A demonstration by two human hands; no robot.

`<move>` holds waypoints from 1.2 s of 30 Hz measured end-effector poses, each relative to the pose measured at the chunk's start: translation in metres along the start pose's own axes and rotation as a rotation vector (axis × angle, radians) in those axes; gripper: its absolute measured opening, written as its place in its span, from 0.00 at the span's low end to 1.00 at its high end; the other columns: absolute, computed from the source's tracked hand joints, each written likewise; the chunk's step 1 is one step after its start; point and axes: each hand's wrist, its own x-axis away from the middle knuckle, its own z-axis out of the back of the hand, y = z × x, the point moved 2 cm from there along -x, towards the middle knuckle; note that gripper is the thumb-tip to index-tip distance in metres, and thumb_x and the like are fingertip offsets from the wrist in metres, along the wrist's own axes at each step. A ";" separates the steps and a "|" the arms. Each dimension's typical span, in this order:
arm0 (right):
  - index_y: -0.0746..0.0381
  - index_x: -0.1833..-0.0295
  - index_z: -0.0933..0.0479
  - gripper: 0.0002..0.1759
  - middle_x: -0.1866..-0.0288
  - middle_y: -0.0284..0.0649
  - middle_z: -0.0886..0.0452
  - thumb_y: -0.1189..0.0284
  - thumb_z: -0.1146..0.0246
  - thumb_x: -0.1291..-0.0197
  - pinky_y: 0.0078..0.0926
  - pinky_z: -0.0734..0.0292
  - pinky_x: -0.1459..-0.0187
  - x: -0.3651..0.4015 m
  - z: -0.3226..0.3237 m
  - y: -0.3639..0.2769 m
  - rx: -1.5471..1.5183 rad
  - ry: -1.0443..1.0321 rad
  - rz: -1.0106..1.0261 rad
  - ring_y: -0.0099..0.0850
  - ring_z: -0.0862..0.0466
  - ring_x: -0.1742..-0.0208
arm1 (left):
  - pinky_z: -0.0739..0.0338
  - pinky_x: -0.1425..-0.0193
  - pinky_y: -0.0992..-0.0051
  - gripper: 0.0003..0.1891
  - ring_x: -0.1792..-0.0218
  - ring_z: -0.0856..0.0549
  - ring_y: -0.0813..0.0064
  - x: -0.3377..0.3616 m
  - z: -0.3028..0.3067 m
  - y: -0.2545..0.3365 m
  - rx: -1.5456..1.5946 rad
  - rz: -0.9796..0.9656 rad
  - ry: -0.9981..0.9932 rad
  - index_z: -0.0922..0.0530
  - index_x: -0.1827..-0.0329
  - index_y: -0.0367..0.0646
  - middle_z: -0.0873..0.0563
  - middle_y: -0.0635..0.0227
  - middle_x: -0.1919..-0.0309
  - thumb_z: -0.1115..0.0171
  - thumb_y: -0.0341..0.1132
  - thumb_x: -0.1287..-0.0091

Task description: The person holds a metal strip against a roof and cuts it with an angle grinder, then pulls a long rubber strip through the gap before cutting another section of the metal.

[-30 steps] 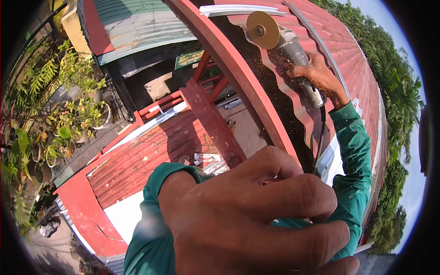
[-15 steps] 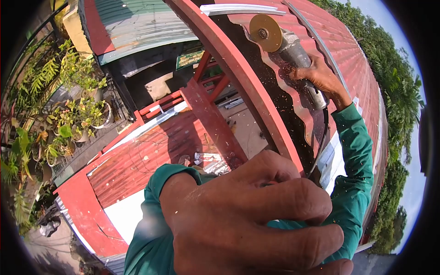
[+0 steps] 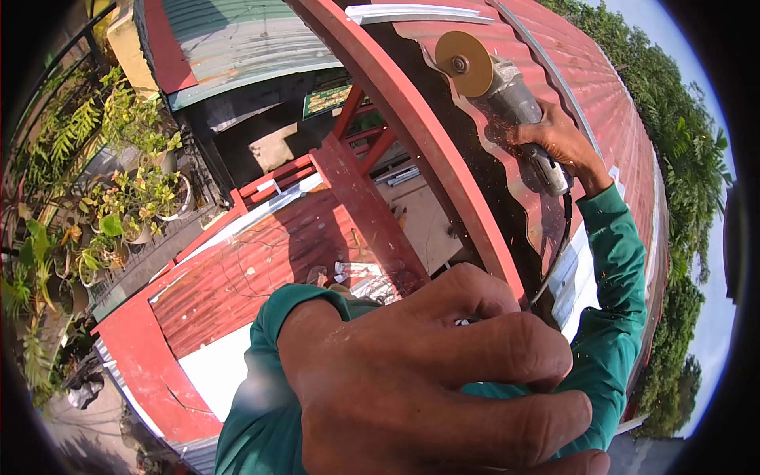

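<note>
My right hand (image 3: pixel 558 146) is wrapped around the body of an angle grinder (image 3: pixel 516 101). The grinder's tan cutting disc (image 3: pixel 464 63) sits over the wavy cut edge of a red corrugated roofing sheet (image 3: pixel 467 32), and small orange flecks fly around it. A cord runs down from the tool's rear end. Large in the foreground, close to the camera, is my left hand (image 3: pixel 427 372) with its fingers curled. What lies inside those fingers, if anything, is hidden. Both forearms wear green sleeves.
A red steel beam (image 3: pixel 419 119) curves beside the dark gap along the sheet. Lower down are a red frame (image 3: pixel 364 206) and more red corrugated sheet (image 3: pixel 245 277). A green-grey roof (image 3: pixel 245 47) stands at upper left, potted plants (image 3: pixel 134 190) at left, trees (image 3: pixel 673 158) at right.
My right hand and the grinder have shifted slightly right and downward along the sheet edge. My left hand stays nearly in place.
</note>
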 end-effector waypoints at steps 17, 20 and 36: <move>0.72 0.45 0.18 0.32 0.60 0.45 0.11 0.64 0.24 0.56 0.30 0.15 0.55 0.010 0.009 0.028 0.056 0.016 -0.013 0.32 0.11 0.63 | 0.23 0.62 0.72 0.06 0.67 0.15 0.75 0.001 -0.002 -0.005 0.056 -0.037 -0.045 0.11 0.66 0.47 0.11 0.70 0.70 0.28 0.38 0.38; 0.73 0.42 0.21 0.33 0.55 0.43 0.13 0.68 0.24 0.55 0.31 0.17 0.50 0.015 0.006 0.024 0.033 -0.021 0.004 0.30 0.13 0.59 | 0.23 0.61 0.72 0.06 0.67 0.15 0.75 0.001 -0.003 -0.005 0.064 -0.043 -0.052 0.11 0.65 0.47 0.11 0.70 0.69 0.28 0.38 0.38; 0.74 0.42 0.19 0.32 0.56 0.42 0.12 0.67 0.24 0.52 0.28 0.17 0.52 0.020 0.006 0.025 -0.026 0.019 0.042 0.28 0.13 0.59 | 0.22 0.61 0.72 0.06 0.66 0.15 0.74 0.001 -0.002 -0.007 0.091 -0.064 -0.060 0.11 0.63 0.46 0.11 0.69 0.68 0.28 0.37 0.38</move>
